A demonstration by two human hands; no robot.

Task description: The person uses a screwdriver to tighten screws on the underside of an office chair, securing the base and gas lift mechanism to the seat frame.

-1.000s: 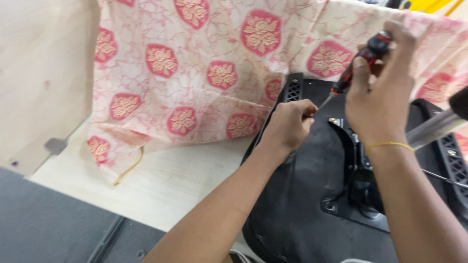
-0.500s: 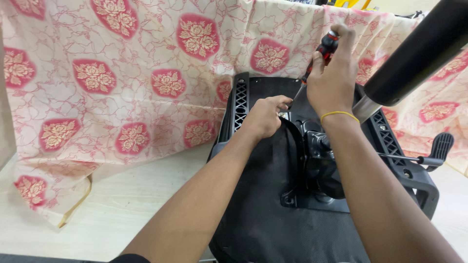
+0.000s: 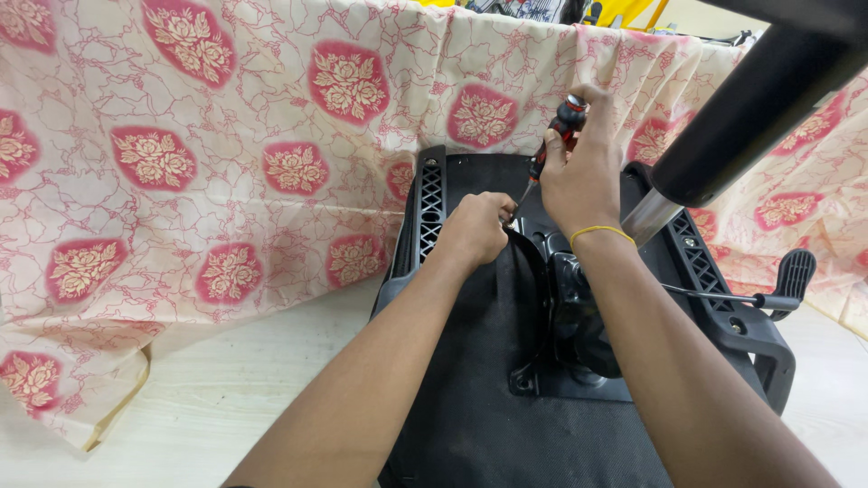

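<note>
Cream cloth with red floral medallions [image 3: 226, 172] drapes behind an upturned black chair seat [image 3: 506, 407] lying on the pale desk [image 3: 226, 389]. A black gas-lift column [image 3: 750, 108] rises at right. The right hand [image 3: 583, 176] has its fingers clamped on a red-and-black screwdriver [image 3: 556, 136], tip down at the seat's underside mechanism. The left hand [image 3: 475, 226] rests there, fingers curled together beside the tip.

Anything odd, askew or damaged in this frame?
Nothing looks damaged or spilled. The office chair seat lies upside down, its base plate up; the right hand holds a screwdriver, the left hand beside its tip.
</note>
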